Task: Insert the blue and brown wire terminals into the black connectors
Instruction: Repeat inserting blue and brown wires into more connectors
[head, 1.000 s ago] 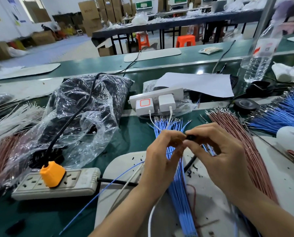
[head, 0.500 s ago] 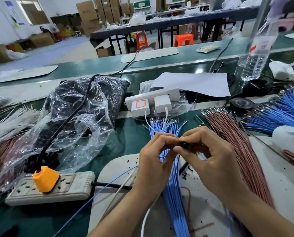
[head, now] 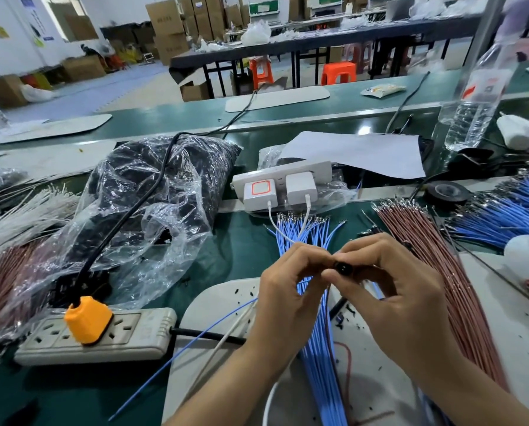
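**Both hands pinched one black connector at frame centre**

The left hand (head: 288, 299) and right hand (head: 401, 302) met fingertip to fingertip, together pinching a small black connector (head: 344, 268). Beneath them lay a bundle of blue wires (head: 317, 348); brown wires (head: 435, 272) fanned out to the right.

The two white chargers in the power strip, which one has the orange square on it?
The left charger has the orange square outline on its face. The right charger beside it is plain white. Both sit plugged into the white power strip behind the blue wires.
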{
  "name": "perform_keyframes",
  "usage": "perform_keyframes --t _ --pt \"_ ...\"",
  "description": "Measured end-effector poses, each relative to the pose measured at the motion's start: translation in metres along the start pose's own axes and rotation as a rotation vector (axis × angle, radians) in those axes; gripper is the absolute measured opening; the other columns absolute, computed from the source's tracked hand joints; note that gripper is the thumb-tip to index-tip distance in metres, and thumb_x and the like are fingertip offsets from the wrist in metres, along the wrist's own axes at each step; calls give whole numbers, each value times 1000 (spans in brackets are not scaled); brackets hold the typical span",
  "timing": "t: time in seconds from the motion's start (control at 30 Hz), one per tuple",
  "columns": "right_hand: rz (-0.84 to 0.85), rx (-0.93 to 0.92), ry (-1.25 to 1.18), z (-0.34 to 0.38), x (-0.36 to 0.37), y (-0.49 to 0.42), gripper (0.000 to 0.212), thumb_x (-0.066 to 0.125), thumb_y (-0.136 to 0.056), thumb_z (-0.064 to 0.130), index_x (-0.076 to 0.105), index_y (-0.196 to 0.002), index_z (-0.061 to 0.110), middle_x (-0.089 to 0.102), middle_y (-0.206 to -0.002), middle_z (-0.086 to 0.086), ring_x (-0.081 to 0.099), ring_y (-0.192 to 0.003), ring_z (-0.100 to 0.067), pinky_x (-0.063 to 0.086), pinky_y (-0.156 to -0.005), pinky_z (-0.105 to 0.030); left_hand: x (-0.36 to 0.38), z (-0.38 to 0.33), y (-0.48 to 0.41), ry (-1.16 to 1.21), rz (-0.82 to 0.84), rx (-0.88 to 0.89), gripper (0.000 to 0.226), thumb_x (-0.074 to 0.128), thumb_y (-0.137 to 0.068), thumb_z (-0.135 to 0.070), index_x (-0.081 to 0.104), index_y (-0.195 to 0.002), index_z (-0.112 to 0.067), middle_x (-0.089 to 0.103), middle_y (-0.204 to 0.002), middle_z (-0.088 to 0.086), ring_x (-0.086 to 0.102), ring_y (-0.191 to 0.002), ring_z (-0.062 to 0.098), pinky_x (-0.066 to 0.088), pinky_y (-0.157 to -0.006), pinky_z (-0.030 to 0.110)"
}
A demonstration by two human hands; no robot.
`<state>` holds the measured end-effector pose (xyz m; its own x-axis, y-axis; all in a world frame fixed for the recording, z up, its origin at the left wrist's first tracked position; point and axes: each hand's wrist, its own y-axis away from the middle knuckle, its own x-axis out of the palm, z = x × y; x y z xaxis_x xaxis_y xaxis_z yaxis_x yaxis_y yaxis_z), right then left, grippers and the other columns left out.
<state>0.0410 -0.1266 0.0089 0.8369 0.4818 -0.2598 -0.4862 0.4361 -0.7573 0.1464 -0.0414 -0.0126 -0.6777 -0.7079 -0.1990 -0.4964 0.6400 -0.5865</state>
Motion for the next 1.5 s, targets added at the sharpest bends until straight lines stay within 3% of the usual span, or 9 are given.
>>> perform_keyframes --t 0.17,0.37,0.57,0.7,0.9,1.13,1.3,1.4,1.5 --pt "4 -45 82 3 -1 0 16 74 -72 9 65 -78 -3 64 -82 -6 62 -73 -8 53 -63 -20 1 4 2 -27 8 -12 7 61 -87 -4 65 -92 -7 65 -85 2 65 -79 20 55 -70 38" --pt "-6 52 50 1 -1 2 20 77 -74 12 63 -88 10 66 -82 0 65 -71 -9 55 -63 -24 3 5 4 -60 6 -58 9 60 -88 -9 67 -92 -6 66 -78 -7 63 -70 -1 49 -68 14" --pt "-3 171 30 4 -2 -6 14 74 -80 30 66 -88 23 66 -90 8 64 -80 -2 48 -67 -8 2 2 3 13 49 7 48 61 -89 -5 50 -134 -14 67 -109 -7 68 -97 6 54 -86 22" --pt "-41 330 34 -5 -9 -22 4 65 -87 29 65 -87 34 68 -81 11 65 -77 -5 48 -68 -10 3 6 1 58 -105 -68 26 62 -89 -20 69 -113 -19 71 -93 -6 70 -82 12 56 -77 28" --pt "214 258 413 -40 2 -74 22 60 -87 -2 74 -90 15 70 -91 -2 64 -82 -15 47 -78 -20 2 2 0 36 -87 -56 22 59 -90 -24 67 -110 -22 70 -95 -3 69 -83 13 55 -78 25" --pt "702 280 897 -93 36 -111 31 45 -90 7 71 -105 14 68 -108 -13 63 -95 -34 52 -83 -40 -5 4 -2 15 -114 -44 22 59 -92 -21 68 -112 -14 71 -95 0 68 -83 11 53 -77 21" --pt "730 225 1205 -105 47 -112 35 45 -90 4 62 -118 16 66 -111 -10 63 -99 -31 43 -72 -33 -6 5 -3 -18 -109 -27 23 58 -93 -24 67 -113 -16 70 -95 -1 68 -81 12 55 -77 25" --pt "730 201 1236 -111 56 -111 36 43 -90 0 58 -120 13 61 -123 -6 59 -109 -29 44 -83 -36 -6 6 -3 -29 -105 -30 24 57 -93 -25 67 -113 -18 70 -94 -2 68 -79 12 55 -76 26" --pt "698 299 1207 -112 59 -115 29 46 -90 -2 62 -112 8 64 -112 -14 61 -104 -35 45 -76 -37 -5 5 -3 -37 -104 -22 22 58 -93 -23 67 -113 -18 70 -93 -2 68 -79 12 55 -75 26"
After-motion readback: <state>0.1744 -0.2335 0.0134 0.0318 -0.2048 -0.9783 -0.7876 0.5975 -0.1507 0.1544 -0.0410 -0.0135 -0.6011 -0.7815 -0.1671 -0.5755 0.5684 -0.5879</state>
